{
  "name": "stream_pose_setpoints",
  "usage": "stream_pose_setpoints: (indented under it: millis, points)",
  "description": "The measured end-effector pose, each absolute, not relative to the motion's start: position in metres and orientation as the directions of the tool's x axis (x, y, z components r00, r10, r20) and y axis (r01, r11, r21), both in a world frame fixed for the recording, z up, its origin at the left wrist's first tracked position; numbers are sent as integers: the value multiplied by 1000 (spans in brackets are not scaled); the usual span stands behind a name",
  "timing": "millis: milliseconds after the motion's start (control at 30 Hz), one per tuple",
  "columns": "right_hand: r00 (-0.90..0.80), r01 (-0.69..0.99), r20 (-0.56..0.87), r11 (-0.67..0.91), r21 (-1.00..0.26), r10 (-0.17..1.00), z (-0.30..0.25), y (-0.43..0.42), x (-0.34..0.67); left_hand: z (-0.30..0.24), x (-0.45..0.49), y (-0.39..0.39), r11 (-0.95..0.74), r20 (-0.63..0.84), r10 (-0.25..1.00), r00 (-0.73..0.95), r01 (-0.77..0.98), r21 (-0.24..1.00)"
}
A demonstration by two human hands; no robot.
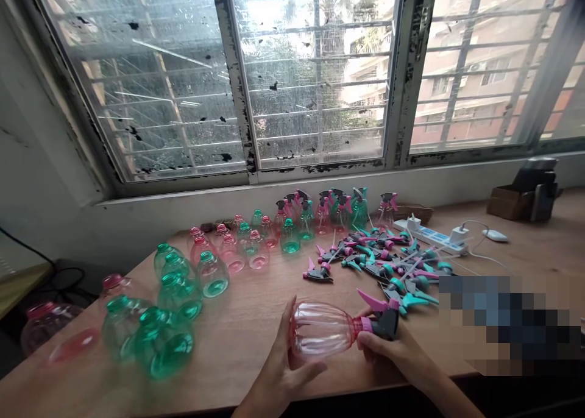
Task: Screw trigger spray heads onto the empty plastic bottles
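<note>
A clear pink spray bottle (322, 328) lies sideways between my hands above the front of the table. My left hand (289, 360) is wrapped round its base, the thumb along the near side. At the neck, my right hand (388, 348) grips the pink collar of a black and pink spray head (385, 316), which is on the bottle's mouth. Whether its thread is fully tight cannot be made out. Beyond my right hand lies a heap of loose spray heads (370, 256) in black, pink, grey and turquoise, some with thin tubes showing.
Open green bottles (164, 342) and pink bottles (231, 253) stand on the left and middle of the wooden table (237, 357). Several bottles with spray heads (323, 214) line the wall under the window. A power strip (432, 236) and a cardboard box (507, 201) are at right.
</note>
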State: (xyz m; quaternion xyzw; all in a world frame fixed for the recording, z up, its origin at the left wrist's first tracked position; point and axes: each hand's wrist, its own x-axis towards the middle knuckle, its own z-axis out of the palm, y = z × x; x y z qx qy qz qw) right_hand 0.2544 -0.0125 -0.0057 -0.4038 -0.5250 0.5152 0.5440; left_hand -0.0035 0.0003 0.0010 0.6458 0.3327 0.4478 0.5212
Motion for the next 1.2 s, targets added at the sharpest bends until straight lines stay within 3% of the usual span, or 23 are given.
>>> stream_pose_setpoints:
  millis: [167,400,600,833,1200]
  points:
    - [-54,-161,154,144,-976,987,-5,-13,253,-2,-7,-2,-273,243,883,402,17,962]
    - [-65,-180,163,149,-972,984,-5,-16,252,0,-4,1,-188,212,872,440,-98,977]
    - [-73,-242,139,117,-963,988,-3,-13,253,-3,-3,-2,-264,259,878,404,-42,963]
    - [-83,-207,179,159,-965,980,-5,-13,254,4,0,1,-142,210,857,470,-177,974]
    - [-46,-196,160,148,-969,986,-4,-13,251,-3,-3,-2,-176,159,888,432,-1,984]
